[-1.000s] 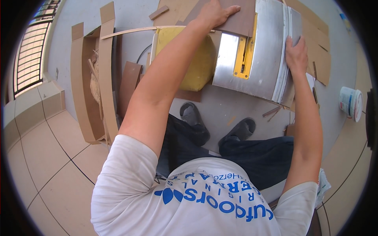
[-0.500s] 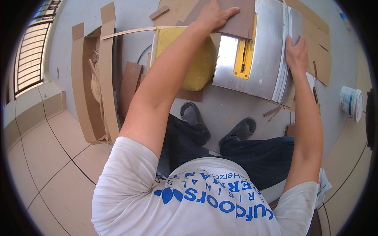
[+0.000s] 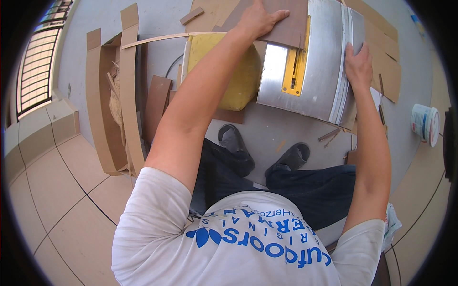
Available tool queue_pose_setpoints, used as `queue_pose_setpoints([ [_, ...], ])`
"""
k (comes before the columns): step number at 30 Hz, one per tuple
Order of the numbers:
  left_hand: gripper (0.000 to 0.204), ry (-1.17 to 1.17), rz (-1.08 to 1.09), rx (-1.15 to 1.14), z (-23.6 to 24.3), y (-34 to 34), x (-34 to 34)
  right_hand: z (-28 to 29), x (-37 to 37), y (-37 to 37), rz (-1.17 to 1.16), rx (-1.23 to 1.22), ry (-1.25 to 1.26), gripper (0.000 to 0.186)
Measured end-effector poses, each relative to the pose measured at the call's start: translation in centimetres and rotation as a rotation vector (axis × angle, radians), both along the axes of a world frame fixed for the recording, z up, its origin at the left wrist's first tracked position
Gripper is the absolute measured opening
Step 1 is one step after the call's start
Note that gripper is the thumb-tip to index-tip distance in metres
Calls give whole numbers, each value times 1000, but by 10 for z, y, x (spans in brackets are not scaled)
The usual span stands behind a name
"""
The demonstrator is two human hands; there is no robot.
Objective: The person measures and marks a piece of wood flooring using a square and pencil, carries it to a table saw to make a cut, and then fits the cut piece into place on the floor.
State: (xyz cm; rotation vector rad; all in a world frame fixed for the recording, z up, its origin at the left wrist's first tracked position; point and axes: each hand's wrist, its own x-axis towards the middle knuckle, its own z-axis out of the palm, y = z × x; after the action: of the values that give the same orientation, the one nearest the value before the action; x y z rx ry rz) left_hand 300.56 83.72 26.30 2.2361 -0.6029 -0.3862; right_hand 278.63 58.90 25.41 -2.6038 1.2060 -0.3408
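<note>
A table saw with a silver metal top [image 3: 324, 57] stands in front of me, with a long yellow insert [image 3: 292, 78] set into it. Over the far part of that insert lies a brown plank [image 3: 292, 32]. My left hand [image 3: 257, 21] rests flat on the plank, thumb stretched out; its fingertips run past the picture's upper edge. At the right side of the saw, my right hand [image 3: 359, 66] grips the metal fence [image 3: 344, 78], thumb on one side and fingers around the other. The blade cannot be made out clearly.
Left of the saw sits a yellow block-shaped thing [image 3: 226, 71], with a thin wood strip [image 3: 155, 40] above it. An open cardboard box [image 3: 107, 148] holds scraps. Brown boards [image 3: 156, 102] lie beside it. A white bucket [image 3: 424, 125] stands at right, near flattened cardboard [image 3: 389, 71].
The plank has slid very slightly toward me across the saw top. Both hands stay in nearly the same places.
</note>
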Motion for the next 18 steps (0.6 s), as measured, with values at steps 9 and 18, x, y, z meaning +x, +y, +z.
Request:
queue_pose_setpoints([
  [9, 115, 13, 16, 31, 4, 1, -3, -1, 0, -1, 5, -5, -8, 80],
  [18, 115, 7, 15, 18, 0, 1, -3, -1, 0, -1, 9, -18, -9, 79],
])
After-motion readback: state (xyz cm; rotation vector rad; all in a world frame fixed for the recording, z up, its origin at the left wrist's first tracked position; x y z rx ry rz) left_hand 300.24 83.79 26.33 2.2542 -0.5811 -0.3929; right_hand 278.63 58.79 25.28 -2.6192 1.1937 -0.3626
